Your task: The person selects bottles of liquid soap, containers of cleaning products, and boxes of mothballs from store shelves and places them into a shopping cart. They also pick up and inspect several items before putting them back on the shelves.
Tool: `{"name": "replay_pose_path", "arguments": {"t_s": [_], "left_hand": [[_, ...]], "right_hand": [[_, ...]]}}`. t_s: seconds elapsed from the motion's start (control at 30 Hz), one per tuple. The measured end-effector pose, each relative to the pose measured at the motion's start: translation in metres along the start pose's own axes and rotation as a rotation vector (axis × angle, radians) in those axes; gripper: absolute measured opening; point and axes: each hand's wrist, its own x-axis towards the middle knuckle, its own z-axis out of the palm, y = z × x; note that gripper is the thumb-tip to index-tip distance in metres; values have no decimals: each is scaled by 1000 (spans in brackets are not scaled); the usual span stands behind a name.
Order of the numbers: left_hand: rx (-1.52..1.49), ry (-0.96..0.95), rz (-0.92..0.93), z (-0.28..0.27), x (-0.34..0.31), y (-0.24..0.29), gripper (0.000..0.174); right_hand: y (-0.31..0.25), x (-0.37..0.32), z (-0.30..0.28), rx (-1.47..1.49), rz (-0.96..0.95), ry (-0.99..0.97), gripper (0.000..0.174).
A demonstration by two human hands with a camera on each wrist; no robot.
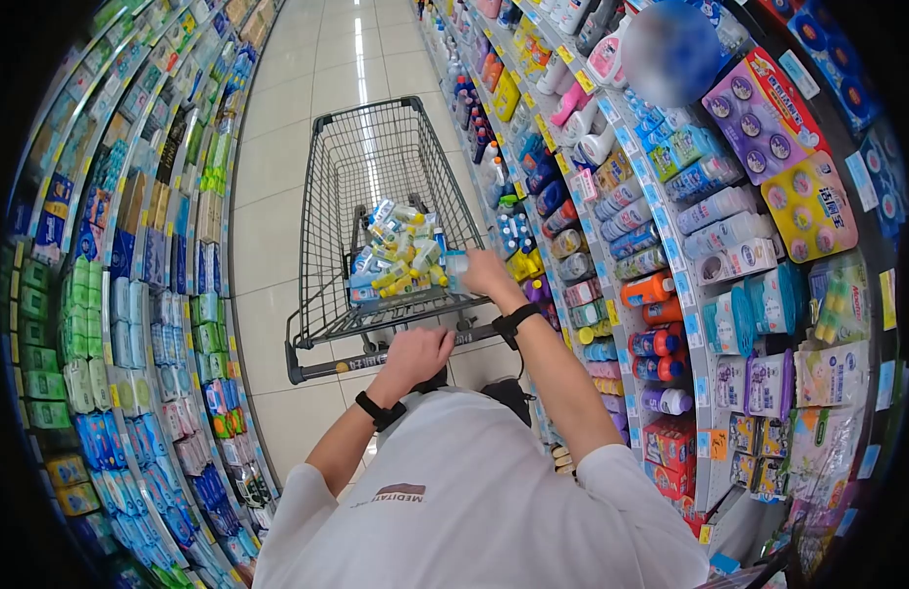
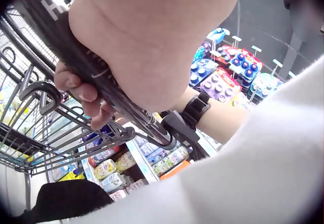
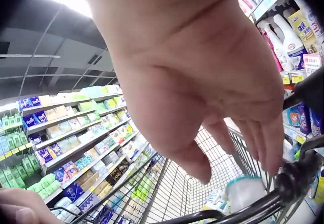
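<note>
My left hand [image 1: 415,358] [image 2: 142,42] grips the handle [image 1: 335,370] [image 2: 83,52] of a wire shopping cart [image 1: 322,196], fingers curled round the bar in the left wrist view. Over the cart's right side, near the handle, reaches my right hand [image 1: 489,275] [image 3: 202,77], its thumb and fingers spread apart. A pale container with a teal rim [image 1: 455,263] [image 3: 245,192] is just beyond its fingertips; whether they touch it cannot be told. Yellow, white and blue packages [image 1: 401,245] lie piled inside the cart near the handle.
Stocked shelves [image 1: 170,245] line the left side, with green and blue packs. On the right, shelves [image 1: 651,177] of bottles and hanging packs stand close to the cart and my right arm. A tiled aisle [image 1: 278,147] runs ahead between them.
</note>
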Motion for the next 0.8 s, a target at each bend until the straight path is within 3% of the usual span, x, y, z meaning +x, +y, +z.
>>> {"name": "replay_pose_path", "arguments": {"t_s": [0.13, 0.23, 0.27, 0.33, 0.43, 0.6, 0.67, 0.8], "left_hand": [[20, -13, -9, -1, 1, 3, 40], [30, -51, -25, -4, 4, 5, 41], [26, -58, -31, -5, 4, 5, 41], [15, -73, -19, -5, 5, 4, 42], [10, -127, -45, 0, 6, -4, 43], [-81, -237, -133, 5, 14, -13, 48], [-23, -195, -88, 14, 17, -20, 50], [-69, -345, -185, 8, 28, -21, 56]], "right_hand": [[20, -11, -8, 35, -107, 46, 54], [11, -47, -64, 215, -70, -214, 63], [13, -62, -77, 215, -56, -207, 63], [19, -98, -99, 395, -158, -57, 58], [57, -149, -103, 518, -114, 95, 49], [136, -253, -105, 668, 179, 293, 48], [146, -299, -124, 526, 316, 380, 46], [177, -376, -143, 545, 432, 722, 42]]}}
